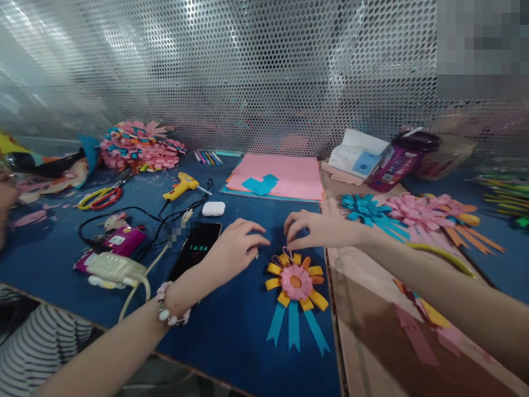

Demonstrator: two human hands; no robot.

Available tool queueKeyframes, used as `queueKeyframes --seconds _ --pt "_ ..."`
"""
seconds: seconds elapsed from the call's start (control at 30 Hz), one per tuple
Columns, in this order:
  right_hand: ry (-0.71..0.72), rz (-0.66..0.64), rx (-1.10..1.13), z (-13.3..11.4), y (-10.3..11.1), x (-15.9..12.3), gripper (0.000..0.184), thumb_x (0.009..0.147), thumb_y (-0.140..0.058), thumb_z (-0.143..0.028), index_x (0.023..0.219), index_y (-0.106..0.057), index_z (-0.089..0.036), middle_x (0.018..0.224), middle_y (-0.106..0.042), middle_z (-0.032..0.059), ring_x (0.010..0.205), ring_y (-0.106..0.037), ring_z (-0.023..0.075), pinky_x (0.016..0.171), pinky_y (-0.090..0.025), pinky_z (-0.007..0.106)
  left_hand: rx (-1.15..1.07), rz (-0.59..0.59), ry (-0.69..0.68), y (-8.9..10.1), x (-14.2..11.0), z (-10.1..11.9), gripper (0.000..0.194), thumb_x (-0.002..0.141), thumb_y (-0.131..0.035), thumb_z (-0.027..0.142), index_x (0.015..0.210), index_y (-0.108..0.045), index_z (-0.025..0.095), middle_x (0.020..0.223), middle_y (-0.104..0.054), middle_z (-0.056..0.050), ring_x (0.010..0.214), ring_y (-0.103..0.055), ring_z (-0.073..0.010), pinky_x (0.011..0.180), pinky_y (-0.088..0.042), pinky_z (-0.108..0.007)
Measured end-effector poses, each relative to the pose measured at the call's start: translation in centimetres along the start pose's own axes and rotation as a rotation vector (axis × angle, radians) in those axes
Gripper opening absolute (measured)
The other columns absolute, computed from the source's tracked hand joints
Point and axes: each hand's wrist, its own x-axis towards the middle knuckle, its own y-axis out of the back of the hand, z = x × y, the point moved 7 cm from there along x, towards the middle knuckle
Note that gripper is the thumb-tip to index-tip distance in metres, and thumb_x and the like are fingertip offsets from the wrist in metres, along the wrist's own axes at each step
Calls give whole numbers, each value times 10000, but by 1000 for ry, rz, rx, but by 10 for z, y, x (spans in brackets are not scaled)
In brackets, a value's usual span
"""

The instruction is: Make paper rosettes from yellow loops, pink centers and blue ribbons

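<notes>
A paper flower rosette (296,282) lies flat on the blue table, with a pink centre, yellow and orange looped petals and blue ribbon tails. A thin pink string loop (288,253) sticks out at its top. My right hand (309,229) is over that end, its fingertips pinched together at the loop; the exact contact is partly hidden. To the left of the rosette, my left hand (235,248) hovers with bent fingers apart, holding nothing that I can make out. Its wrist passes over a black phone (196,248).
A yellow glue gun (182,186), white earbud case (214,209), scissors (100,197) and a power strip (113,267) with cables sit left. Behind is a pink paper stack (281,173). Finished rosettes (417,212) and a purple cup (399,162) stand right. Another person's hand (6,193) shows far left.
</notes>
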Motion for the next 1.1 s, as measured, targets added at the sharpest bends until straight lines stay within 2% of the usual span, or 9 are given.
queueKeyframes --seconds 0.1,0.2,0.37,0.5,0.63,0.8,0.93,1.1 --pt "24 50 42 8 7 10 259 804 -615 -453 823 -740 -227 1011 -631 38 951 -571 181 882 -412 312 0 -75 -145 -5 -4 11 398 800 -519 25 964 -712 332 1240 -575 19 1137 -439 -219 956 -369 -407" --pt "57 72 27 14 5 21 300 806 -600 -472 836 -745 -210 964 -653 42 925 -580 181 850 -424 302 21 -116 -198 -8 -6 15 451 793 -503 -3 970 -712 355 1267 -563 24 1174 -410 -229 949 -348 -419" --pt "34 131 -12 20 2 25 333 843 -555 -461 949 -734 -202 948 -670 50 914 -571 185 823 -429 306 84 -114 -179 -9 -2 9 456 807 -483 -6 993 -709 344 1261 -571 -9 1175 -418 -231 916 -334 -406" --pt "-4 221 -28 18 5 20 292 863 -547 -388 953 -724 -173 943 -657 69 914 -558 193 832 -429 329 107 -87 -140 -6 2 -1 431 805 -496 2 987 -711 328 1243 -582 -12 1164 -428 -230 922 -323 -407" --pt "33 261 -122 4 1 18 196 854 -549 -230 942 -720 -187 974 -605 82 963 -507 215 905 -393 403 143 -60 -130 -3 3 -2 402 808 -503 11 994 -705 305 1228 -588 -20 1157 -437 -231 925 -317 -413" --pt "141 237 -248 -13 -11 20 339 773 -508 -16 844 -747 -244 1016 -548 78 976 -427 225 898 -373 413 133 -50 -168 -2 1 5 380 802 -511 9 929 -717 301 1186 -601 -15 1139 -454 -225 881 -338 -391" --pt "138 244 -293 -11 -15 19 338 781 -505 -21 785 -751 -254 1017 -550 69 951 -409 222 875 -367 409 147 -50 -131 -3 0 1 360 797 -519 12 923 -719 283 1197 -597 -25 1142 -451 -236 871 -346 -398" --pt "113 314 -349 -5 -16 17 305 801 -512 -60 800 -747 -254 992 -562 64 918 -405 213 849 -360 400 182 -17 -101 0 -1 -3 316 828 -496 38 924 -709 250 1186 -604 -40 1142 -455 -237 889 -342 -414"
